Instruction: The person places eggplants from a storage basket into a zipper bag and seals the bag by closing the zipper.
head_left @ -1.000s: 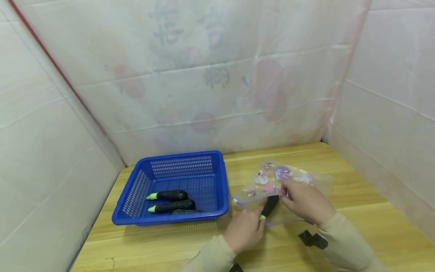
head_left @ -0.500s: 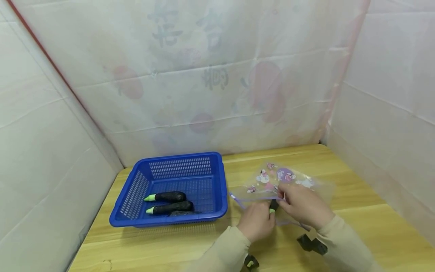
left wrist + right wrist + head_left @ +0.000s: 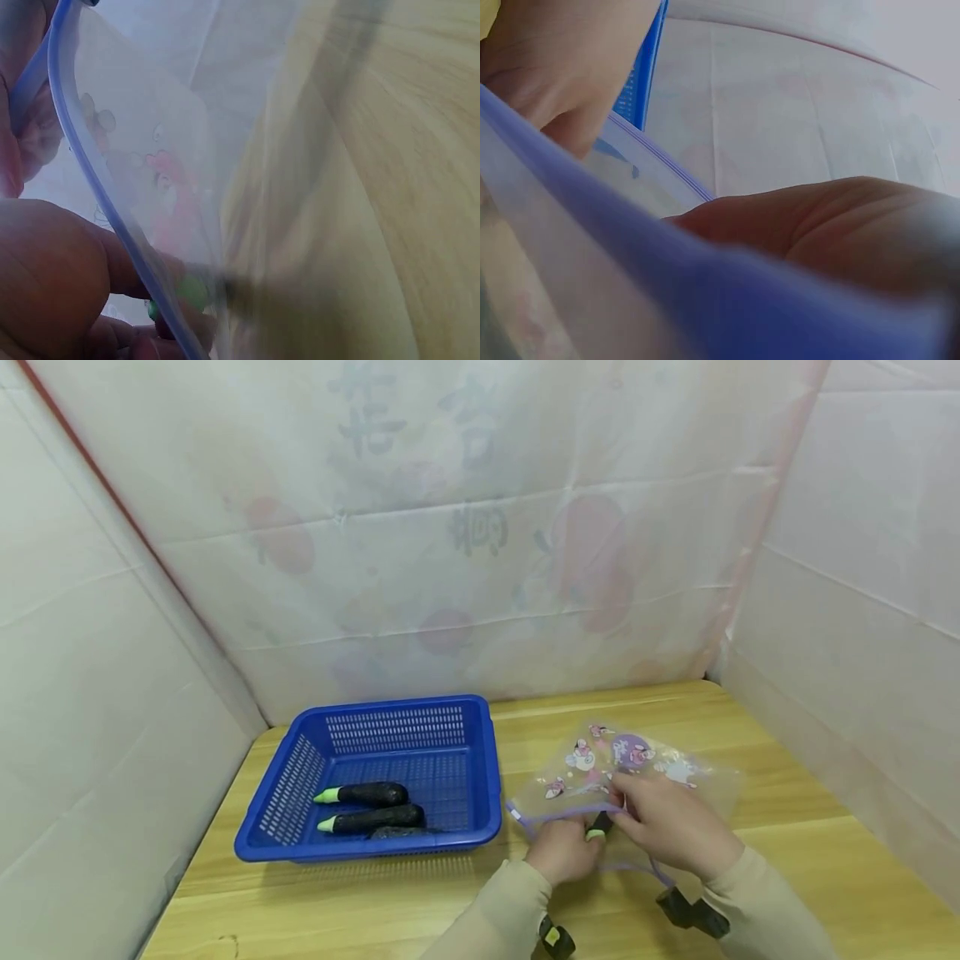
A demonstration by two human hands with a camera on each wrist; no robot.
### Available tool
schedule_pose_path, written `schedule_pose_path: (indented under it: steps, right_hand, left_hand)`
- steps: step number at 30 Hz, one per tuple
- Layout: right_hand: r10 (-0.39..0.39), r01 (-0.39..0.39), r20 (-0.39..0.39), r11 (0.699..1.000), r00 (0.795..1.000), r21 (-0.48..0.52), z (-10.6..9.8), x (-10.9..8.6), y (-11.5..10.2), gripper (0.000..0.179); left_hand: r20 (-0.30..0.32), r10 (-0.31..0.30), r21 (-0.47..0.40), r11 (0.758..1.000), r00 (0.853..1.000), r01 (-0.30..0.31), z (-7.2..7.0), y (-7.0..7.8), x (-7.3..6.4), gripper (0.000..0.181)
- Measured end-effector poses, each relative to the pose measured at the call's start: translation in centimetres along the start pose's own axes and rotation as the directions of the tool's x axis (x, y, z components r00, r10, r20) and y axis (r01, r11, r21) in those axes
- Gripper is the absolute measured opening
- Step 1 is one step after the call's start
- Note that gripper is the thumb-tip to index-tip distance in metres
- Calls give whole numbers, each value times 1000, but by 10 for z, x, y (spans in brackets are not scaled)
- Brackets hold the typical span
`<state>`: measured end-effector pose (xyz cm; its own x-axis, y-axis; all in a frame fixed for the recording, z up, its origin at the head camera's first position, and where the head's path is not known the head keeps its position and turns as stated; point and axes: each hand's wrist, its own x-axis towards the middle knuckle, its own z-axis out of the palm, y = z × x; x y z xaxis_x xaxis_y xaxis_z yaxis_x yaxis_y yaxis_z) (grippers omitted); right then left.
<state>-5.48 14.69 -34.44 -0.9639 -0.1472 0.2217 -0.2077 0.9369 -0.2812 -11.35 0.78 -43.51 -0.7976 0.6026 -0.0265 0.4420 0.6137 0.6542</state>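
A clear zip bag (image 3: 555, 781) printed with pink and purple cartoon figures lies on the table, its purple-edged mouth facing the person. The right hand (image 3: 675, 820) pinches the upper edge of that mouth and keeps it raised. At the opening, the left hand (image 3: 564, 850) grips a dark eggplant (image 3: 602, 822) by its light green stem end. In the left wrist view the fingers reach past the purple zip strip (image 3: 112, 214), and the green stem end (image 3: 192, 292) shows through the plastic. Most of the eggplant is hidden by the hands and the bag.
To the left stands a blue plastic basket (image 3: 492, 777). Two eggplants with green ends lie in it, and another dark piece (image 3: 401, 832) is partly covered by its front wall. Pale cloth walls (image 3: 450, 568) close off the back and sides of the wooden table (image 3: 360, 910).
The left hand has moved right and a little forward with the eggplant, farther into the bag's mouth. The right hand has stayed at the bag's upper edge, moving only slightly.
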Motion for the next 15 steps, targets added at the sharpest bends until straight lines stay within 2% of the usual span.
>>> schedule_pose_path:
  steps: [4,6,10,15]
  right_hand:
    - [-20,20,1,1000,1000,11,1,-2,0,26]
    - [-30,30,-9,999,1000,16,1,-2,0,27]
    - [-33,34,-31,999,999,20,-1,-3,0,27]
    - [-37,38,-28,999,999,32,-3,-3,-1,27]
  left_hand:
    - [36,-47,33,998,998,46,2,2,-2,35]
    - [43,-63,38,997,997,61,3,2,-2,36]
    - [18,-71,53,996,997,70,5,1,-2,33]
    - [-27,-75,18,997,997,76,7,-2,-1,38]
